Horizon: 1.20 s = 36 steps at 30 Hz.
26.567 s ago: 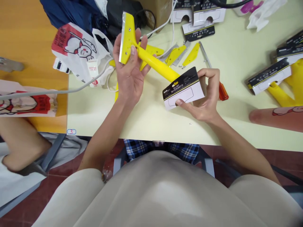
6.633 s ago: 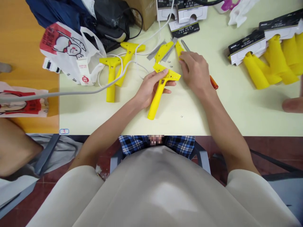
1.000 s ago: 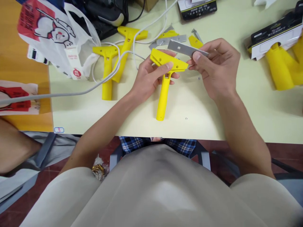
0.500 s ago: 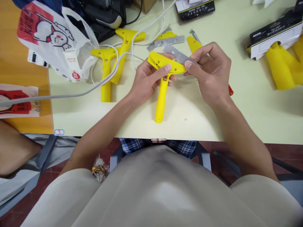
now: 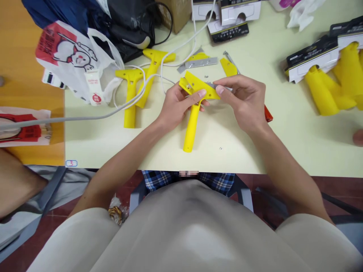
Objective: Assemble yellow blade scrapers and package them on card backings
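Above the worktop (image 5: pixel 167 151), the person's left hand (image 5: pixel 178 104) grips a yellow scraper (image 5: pixel 191 122), thumb across its head, handle pointing to half past six. The right hand (image 5: pixel 246 101), nearly closed, pinches a metal blade (image 5: pixel 210 86) by the head's two-o'clock edge. Two more scrapers (image 5: pixel 129 107) lie towards nine and ten, a red-handled screwdriver (image 5: pixel 268 114) towards four.

Yellow scraper (image 5: pixel 193 118), grey blade (image 5: pixel 211 86)
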Available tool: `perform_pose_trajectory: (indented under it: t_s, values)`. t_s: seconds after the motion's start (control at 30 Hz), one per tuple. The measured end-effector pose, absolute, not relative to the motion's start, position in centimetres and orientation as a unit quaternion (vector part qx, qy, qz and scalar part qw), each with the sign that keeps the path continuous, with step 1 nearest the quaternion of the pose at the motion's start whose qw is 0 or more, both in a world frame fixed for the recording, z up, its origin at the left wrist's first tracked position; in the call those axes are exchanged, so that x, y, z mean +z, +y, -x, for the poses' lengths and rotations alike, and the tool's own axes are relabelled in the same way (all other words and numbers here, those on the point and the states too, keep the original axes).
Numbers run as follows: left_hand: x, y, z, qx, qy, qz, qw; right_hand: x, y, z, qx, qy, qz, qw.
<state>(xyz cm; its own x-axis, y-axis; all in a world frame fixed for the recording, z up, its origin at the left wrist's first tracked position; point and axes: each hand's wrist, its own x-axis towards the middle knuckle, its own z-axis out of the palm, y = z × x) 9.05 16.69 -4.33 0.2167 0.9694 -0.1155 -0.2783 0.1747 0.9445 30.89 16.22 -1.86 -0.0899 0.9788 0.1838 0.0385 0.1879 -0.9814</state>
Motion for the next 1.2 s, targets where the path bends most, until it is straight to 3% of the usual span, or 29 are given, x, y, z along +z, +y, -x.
perform_pose_trajectory:
  t_s: [0.8,1.2]
  values:
    - [-3.8,16.8,-9.4,0.521,0.326,-0.368,0.698,-3.5,16.9,-30.1,0.398,-0.637,0.433,0.498]
    - [-3.8,17.0,-9.1,0.538,0.325,-0.367,0.686,-1.7,18.9,-27.9,0.436,-0.632,0.455,0.451]
